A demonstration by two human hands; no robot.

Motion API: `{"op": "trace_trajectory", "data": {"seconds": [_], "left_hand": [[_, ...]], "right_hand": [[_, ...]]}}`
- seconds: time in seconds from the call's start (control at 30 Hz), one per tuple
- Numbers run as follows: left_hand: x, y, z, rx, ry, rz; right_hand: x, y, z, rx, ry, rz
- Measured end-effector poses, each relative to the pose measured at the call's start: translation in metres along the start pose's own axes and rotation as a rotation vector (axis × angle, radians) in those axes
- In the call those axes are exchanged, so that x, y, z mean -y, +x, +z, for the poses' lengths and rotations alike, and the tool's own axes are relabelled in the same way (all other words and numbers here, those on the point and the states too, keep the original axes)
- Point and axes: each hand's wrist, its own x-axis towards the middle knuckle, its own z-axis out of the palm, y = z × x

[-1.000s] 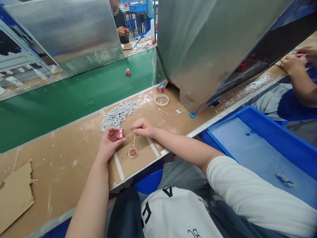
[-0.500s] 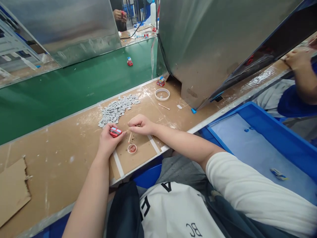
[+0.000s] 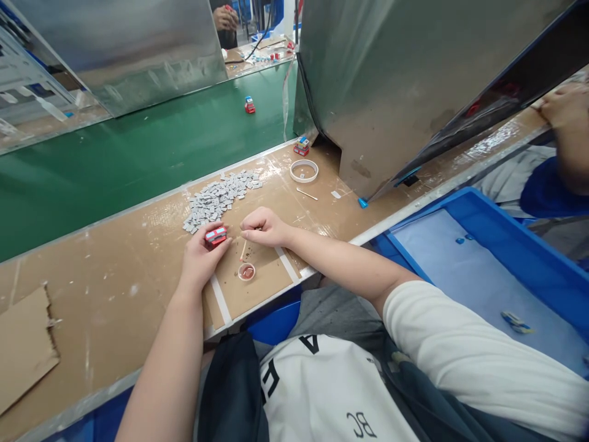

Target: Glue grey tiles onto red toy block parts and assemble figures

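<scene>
My left hand point(image 3: 205, 255) is closed around a small red toy car point(image 3: 216, 235) with pale blue windows. Just to its right, my right hand point(image 3: 264, 227) has its fingers pinched together near the car; what they hold is too small to make out. Below the right hand is a cotton swab point(image 3: 243, 250) with a reddish tip; whether it touches the fingers is unclear. A small round cup point(image 3: 246, 272) of reddish-brown liquid stands by the swab. Beyond my hands lies a pile of small grey square pieces point(image 3: 216, 199).
A tape roll point(image 3: 304, 171), another swab point(image 3: 307, 194) and a stack of toy cars point(image 3: 301, 146) lie at the back right. One toy car point(image 3: 250, 104) sits on the green belt point(image 3: 184, 147). Torn cardboard point(image 3: 25, 347) is left, a blue tray point(image 3: 488, 276) right, a metal panel point(image 3: 391, 92) behind.
The red toy car in my left hand has turned slightly. My right hand stays pinched beside it. The car on the green belt has shifted a little to the right.
</scene>
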Motion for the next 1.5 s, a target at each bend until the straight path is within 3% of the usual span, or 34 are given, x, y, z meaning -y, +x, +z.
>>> {"op": "trace_trajectory", "data": {"seconds": [0.23,0.43,1.2,1.4,1.43,1.5], "left_hand": [[-0.009,-0.003,0.004,-0.052,0.325,0.011],[-0.008,-0.002,0.009,-0.027,0.366,0.008],[-0.010,-0.001,0.011,0.014,0.460,-0.013],[-0.010,-0.002,0.010,-0.032,0.406,-0.017],[-0.009,-0.002,0.010,-0.043,0.374,-0.009],[-0.008,-0.001,0.009,-0.061,0.307,0.019]], "right_hand": [[0.002,0.002,0.005,-0.318,0.015,0.110],[0.004,0.008,0.009,-0.410,0.054,0.263],[0.006,0.019,0.015,-0.332,0.094,0.401],[0.008,0.018,0.008,-0.389,0.112,0.421],[0.009,0.016,0.006,-0.354,0.132,0.404],[0.012,0.012,0.003,-0.168,0.177,0.343]]}}
